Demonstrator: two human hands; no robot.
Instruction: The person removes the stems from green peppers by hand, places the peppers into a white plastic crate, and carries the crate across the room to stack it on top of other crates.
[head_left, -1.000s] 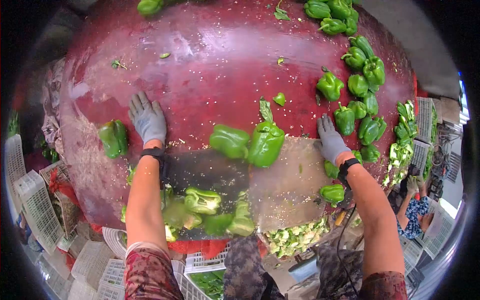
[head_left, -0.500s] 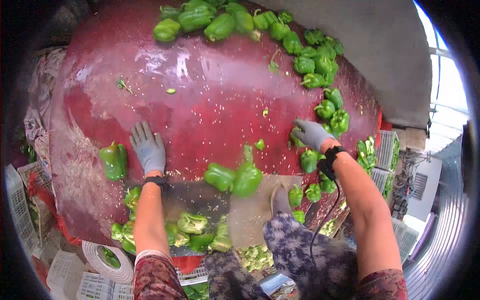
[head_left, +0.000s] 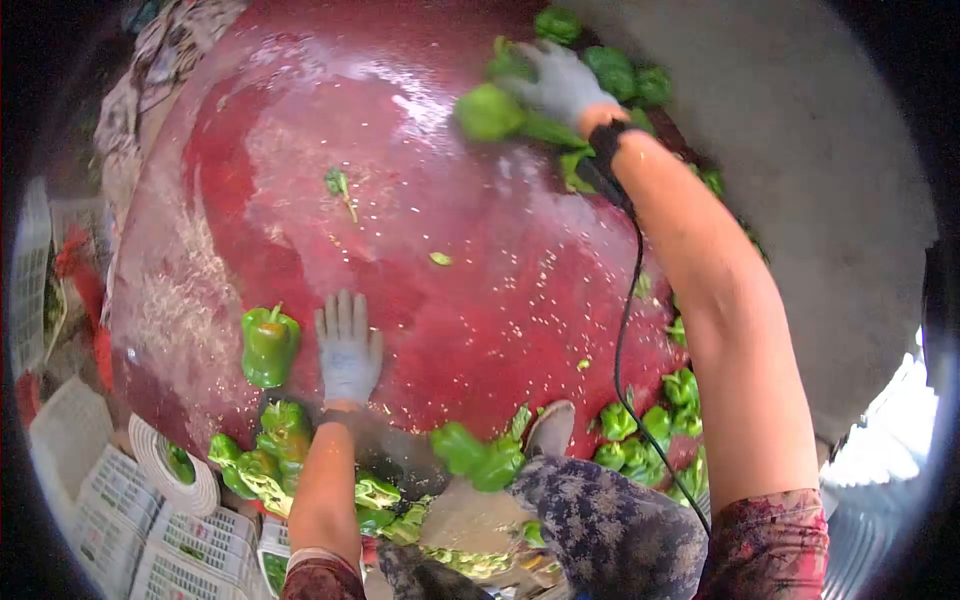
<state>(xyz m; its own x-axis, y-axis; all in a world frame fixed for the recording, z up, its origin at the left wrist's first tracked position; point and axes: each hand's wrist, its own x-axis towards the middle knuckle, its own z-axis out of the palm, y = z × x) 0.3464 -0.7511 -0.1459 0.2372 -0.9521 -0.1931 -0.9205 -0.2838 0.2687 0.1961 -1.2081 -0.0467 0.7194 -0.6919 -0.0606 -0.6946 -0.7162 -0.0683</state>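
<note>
My left hand (head_left: 350, 350), in a grey glove, lies flat on the red surface with its fingers stretched out, holding nothing. Just left of it stands a green bell pepper (head_left: 270, 347) with a reddish-brown tinge. At the far right side, my gloved right hand (head_left: 562, 82) reaches in among green bell peppers and is smeared by motion. A blurred green bell pepper (head_left: 489, 112) is right below its fingertips, and another pepper (head_left: 508, 60) is partly covered by the fingers. I cannot tell whether the right hand grips one.
More peppers (head_left: 610, 72) line the far right edge, and others (head_left: 682, 390) sit at the near right. Two peppers (head_left: 485, 458) lie near my shoe (head_left: 550, 430). Cut peppers (head_left: 285, 430) are by my left forearm. White crates (head_left: 195, 540) stand lower left. A black cable (head_left: 622, 340) hangs from my right wrist.
My right hand has moved from the peppers at the near right to those at the far edge. My left hand still lies flat beside the single pepper. The view has shifted.
</note>
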